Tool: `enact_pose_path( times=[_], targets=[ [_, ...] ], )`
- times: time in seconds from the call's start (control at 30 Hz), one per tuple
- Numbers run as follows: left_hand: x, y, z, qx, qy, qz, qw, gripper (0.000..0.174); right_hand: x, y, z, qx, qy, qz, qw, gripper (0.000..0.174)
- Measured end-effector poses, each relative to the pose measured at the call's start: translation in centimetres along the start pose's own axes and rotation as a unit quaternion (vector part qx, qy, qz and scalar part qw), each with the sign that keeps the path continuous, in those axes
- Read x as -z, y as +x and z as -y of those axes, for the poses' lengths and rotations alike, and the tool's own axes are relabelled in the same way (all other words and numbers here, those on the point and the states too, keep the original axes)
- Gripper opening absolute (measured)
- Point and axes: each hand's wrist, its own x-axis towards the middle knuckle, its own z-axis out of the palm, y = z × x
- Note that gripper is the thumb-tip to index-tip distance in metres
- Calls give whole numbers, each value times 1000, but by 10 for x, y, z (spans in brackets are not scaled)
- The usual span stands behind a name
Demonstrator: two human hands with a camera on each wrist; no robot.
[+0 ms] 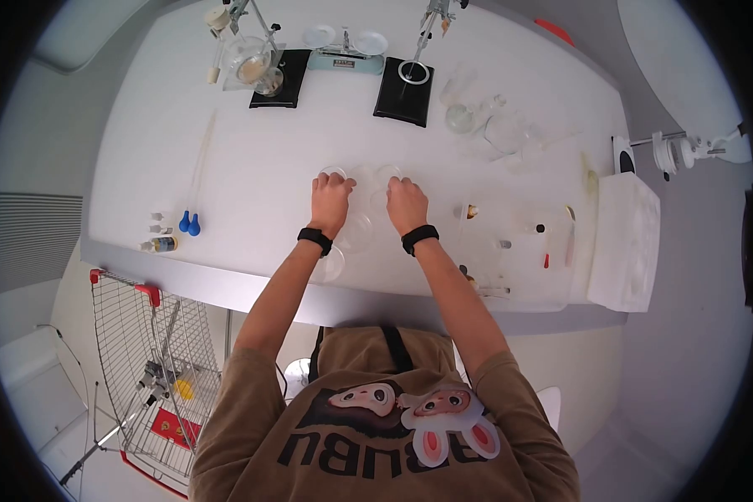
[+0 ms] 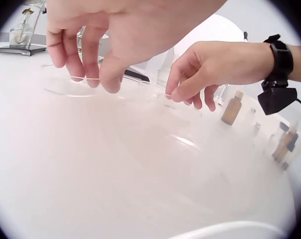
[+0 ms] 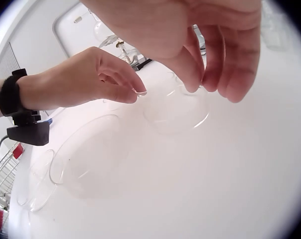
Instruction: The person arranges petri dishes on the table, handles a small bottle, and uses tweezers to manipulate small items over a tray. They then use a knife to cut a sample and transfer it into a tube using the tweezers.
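Note:
My left hand [image 1: 330, 205] pinches the rim of a clear round glass dish [image 2: 56, 83] between thumb and fingertips. Close on its right, my right hand [image 1: 407, 205] has thumb and fingers on the edge of a second clear glass dish [image 3: 175, 117]. Both dishes are shallow and see-through, low over the white table [image 1: 259, 192]. Nearer the person, another clear glass dish [image 1: 356, 232] lies on the tabletop, and a further glass dish [image 1: 330, 265] rests by the front edge. In the right wrist view these two overlap at the left.
At the back stand a balance [image 1: 345, 62] and two black-based stands, the left base [image 1: 280, 79] bearing glassware. Clear glassware [image 1: 506, 134] lies back right. Blue rubber bulbs [image 1: 190, 222] and a small bottle [image 1: 164, 243] lie left. Small bottles and a white foam box [image 1: 623, 243] are right.

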Motion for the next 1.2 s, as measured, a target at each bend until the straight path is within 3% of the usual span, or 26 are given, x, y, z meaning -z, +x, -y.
enact_pose_path(
  times=[0.17, 0.6, 0.73, 0.8, 0.83, 0.87, 0.9, 0.97, 1.0, 1.07, 1.1, 1.13, 1.2],
  targets=[
    [4, 12, 16, -100, 4, 23, 995, 16, -3, 2, -1, -1, 16, 10, 1000, 3],
    [1, 36, 20, -107, 31, 35, 993, 16, -4, 28, -2, 50, -11, 6, 999, 5],
    [2, 38, 21, -106, 38, 32, 993, 17, 1, 24, 5, 27, -21, 12, 999, 7],
    [-11, 38, 29, -120, 87, 10, 989, 23, 16, 16, 12, 20, 41, -44, 998, 13],
    [-2, 36, 23, -100, 69, 20, 992, 28, 44, 7, 12, -1, 28, -43, 999, 13],
    [11, 31, 15, -94, 41, 7, 995, 33, 81, 0, 18, -23, 123, -2, 992, 14],
    [33, 24, 1, -73, 15, 4, 997, 37, 104, -7, 18, -42, 221, 36, 974, 16],
    [54, 3, 2, -47, -59, -53, 996, 33, 133, -32, -33, -104, 384, 23, 917, 21],
    [65, -9, 7, -37, -55, -68, 996, 32, 180, -51, -40, -205, 466, 40, 860, 22],
    [77, -37, 29, 13, -38, -72, 997, 32, 209, -84, -90, -239, 381, -3, 893, 20],
    [77, -52, 42, 44, -22, -79, 996, 32, 203, -99, -124, -190, 224, -36, 955, 18],
    [77, -67, 57, 80, -15, -73, 994, 31, 199, -114, -145, -190, 224, -38, 955, 18],
    [75, -96, 82, 143, 16, -53, 988, 32, 190, -143, -168, -84, -62, 48, 993, 14]
  ],
)
